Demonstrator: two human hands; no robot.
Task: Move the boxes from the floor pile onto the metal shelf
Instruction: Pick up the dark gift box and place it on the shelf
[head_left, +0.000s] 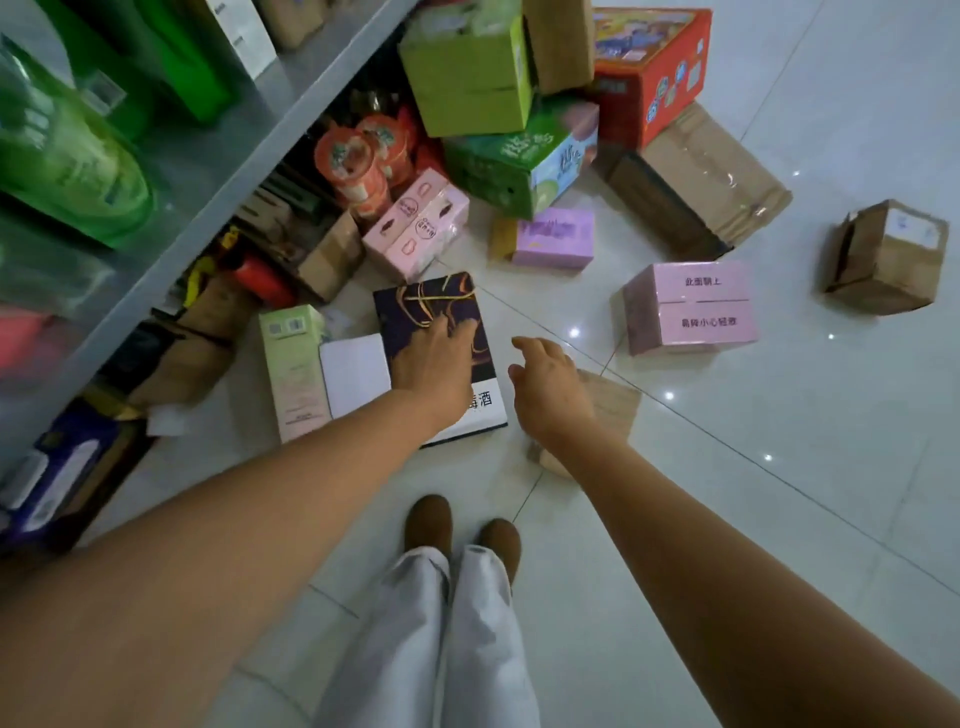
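Brown shoes (428, 519) and your white trouser legs (441, 623) stand on the pale tiled floor (779, 493) at six o'clock in the view. Both your bare arms reach toward twelve.

Your left hand (434, 358) lies flat on the dark purple box (415, 312), fingers straight and slightly spread over its gold-lined top, pinching nothing. Your right hand (545, 379) hangs at the three o'clock side of that box, apart from it, with fingers loosely curled and holding nothing. Below it a brown cardboard piece (613, 405) lies on the floor, partly hidden by your wrist.

At nine o'clock from the purple box, right beside it, lies a white box (356, 374). Next to that is a pale green carton (293, 364) on its side.

Farther out, at two o'clock from your hands, a pink box (691, 306) printed with characters rests on the tiles. It is well apart from a small brown carton (888, 260) at its three o'clock. Toward twelve lie a lilac box (553, 239) and a pink twin box (415, 228).

Behind them the pile rises. A green printed box (519, 166) carries a tilted lime green box (467, 78). A red-orange box (654, 67) stands at one o'clock, and a large taped brown carton (696, 182) lies beside it.

From nine toward eleven o'clock runs the metal shelf (223, 150), which holds green packs (67, 156). Orange-lidded cups (353, 166) and more cartons sit beneath it.
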